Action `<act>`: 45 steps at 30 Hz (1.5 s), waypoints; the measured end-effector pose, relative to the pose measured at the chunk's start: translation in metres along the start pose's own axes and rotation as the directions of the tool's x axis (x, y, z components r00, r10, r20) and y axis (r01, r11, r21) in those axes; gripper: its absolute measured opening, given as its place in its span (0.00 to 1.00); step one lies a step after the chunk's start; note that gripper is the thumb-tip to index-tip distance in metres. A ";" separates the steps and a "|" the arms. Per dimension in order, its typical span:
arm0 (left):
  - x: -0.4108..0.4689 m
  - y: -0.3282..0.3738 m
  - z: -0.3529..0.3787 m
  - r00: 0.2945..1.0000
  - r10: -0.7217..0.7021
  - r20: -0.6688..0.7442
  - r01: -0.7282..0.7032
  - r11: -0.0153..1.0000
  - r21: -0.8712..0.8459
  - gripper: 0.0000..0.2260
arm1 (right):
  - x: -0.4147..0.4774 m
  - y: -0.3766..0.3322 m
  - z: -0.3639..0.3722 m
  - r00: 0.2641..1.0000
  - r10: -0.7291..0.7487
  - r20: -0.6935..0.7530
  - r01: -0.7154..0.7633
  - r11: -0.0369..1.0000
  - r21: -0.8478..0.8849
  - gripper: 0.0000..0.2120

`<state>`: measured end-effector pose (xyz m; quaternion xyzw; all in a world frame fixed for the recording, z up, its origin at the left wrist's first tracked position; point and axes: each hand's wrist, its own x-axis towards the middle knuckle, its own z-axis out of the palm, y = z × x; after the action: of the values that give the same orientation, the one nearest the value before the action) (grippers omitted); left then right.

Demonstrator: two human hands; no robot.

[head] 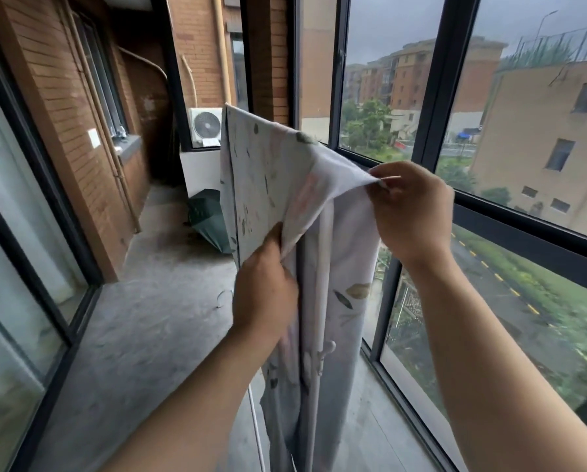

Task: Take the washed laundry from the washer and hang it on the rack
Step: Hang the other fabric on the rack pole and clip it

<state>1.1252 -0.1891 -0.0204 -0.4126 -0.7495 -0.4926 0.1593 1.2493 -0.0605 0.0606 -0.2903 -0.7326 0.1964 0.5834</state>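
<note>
A pale sheet printed with leaves (268, 172) hangs draped over the white drying rack, whose upright pole (324, 267) and hooks show beneath the cloth. My left hand (265, 287) grips the sheet's lower fold near the middle of the view. My right hand (411, 206) pinches the sheet's upper corner and pulls it taut toward the right, in front of the window. Most of the rack is hidden by the cloth. The washer is out of view.
I stand on a narrow concrete balcony floor (142, 318). Dark-framed windows (435, 97) run along the right, glass doors on the left. A folded green umbrella (207, 216) lies on the floor ahead, and an air-conditioner unit (205, 126) sits beyond the far window.
</note>
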 end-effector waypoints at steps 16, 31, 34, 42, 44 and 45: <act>-0.042 -0.075 0.012 0.950 -0.281 0.136 0.274 0.959 0.069 0.11 | -0.072 0.066 0.033 0.846 0.424 0.324 -0.412 0.905 -0.108 0.05; -0.046 -0.079 0.008 0.862 -0.048 0.504 0.086 0.995 -0.053 0.19 | -0.101 0.080 0.037 0.763 0.545 0.348 -0.601 0.796 0.069 0.09; -0.022 -0.071 0.008 0.892 -0.120 0.437 0.197 0.971 -0.135 0.18 | -0.081 0.055 0.027 0.776 0.492 0.395 -0.614 0.733 0.294 0.12; 0.027 -0.044 0.008 0.982 -0.017 0.190 0.065 0.966 -0.249 0.05 | -0.035 0.018 0.019 0.876 0.408 0.257 -0.480 0.788 0.385 0.21; 0.032 -0.044 0.006 0.983 -0.019 0.185 0.058 0.976 -0.209 0.05 | -0.026 0.014 0.017 0.896 0.324 0.303 -0.422 0.832 0.360 0.11; 0.033 -0.045 0.005 0.983 -0.014 0.182 0.051 0.978 -0.202 0.05 | -0.023 0.012 0.016 0.896 0.289 0.337 -0.405 0.845 0.351 0.08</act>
<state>1.0711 -0.1775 -0.0287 -0.4573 -0.7124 -0.5309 0.0394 1.2399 -0.0662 0.0322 -0.2599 -0.6819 0.4872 0.4797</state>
